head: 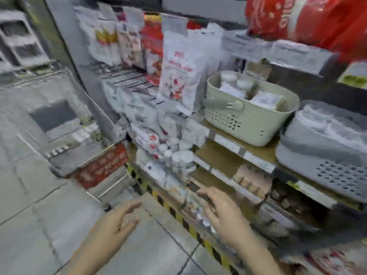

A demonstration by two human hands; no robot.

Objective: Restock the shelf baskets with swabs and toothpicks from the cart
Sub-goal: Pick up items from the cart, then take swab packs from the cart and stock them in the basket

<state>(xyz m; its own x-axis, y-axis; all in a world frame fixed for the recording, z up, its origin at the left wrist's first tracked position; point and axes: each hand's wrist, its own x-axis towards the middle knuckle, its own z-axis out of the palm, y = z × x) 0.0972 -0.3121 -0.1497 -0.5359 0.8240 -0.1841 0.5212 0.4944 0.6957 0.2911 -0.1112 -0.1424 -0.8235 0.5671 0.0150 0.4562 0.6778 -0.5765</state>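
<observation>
Both hands are low in the picture and hold nothing. The left hand (121, 219) floats over the gray tiled floor (39, 225) with its fingers loose and a little spread. The right hand (220, 211) reaches toward the bottom of the shelf unit, with its fingers stretched out and relaxed, near some small things that are too blurry to name. The whole picture is smeared, so small details are hard to read. Up on the wooden shelf (264, 153) sits a pale green basket (248, 124) with little holes in its side and a handle folded against its front. Inside it are round white tubs and flat white packs, which may be the swabs, but the blur hides what they really are. Just beside it, to the right, sits a gray basket (325, 161) with holes in its front and soft white packs inside. To the left of the green basket, a tall white bag with red marks (178, 76) hangs in front of the shelf, and more white and red packs hang behind it. Lower down, a pile of small round white tubs (178, 155) sits at the end of the shelf. A yellow and black striped strip (178, 215) runs along the floor at the foot of the shelves. A big red bag (297, 16) sits on the top shelf at the right.
</observation>
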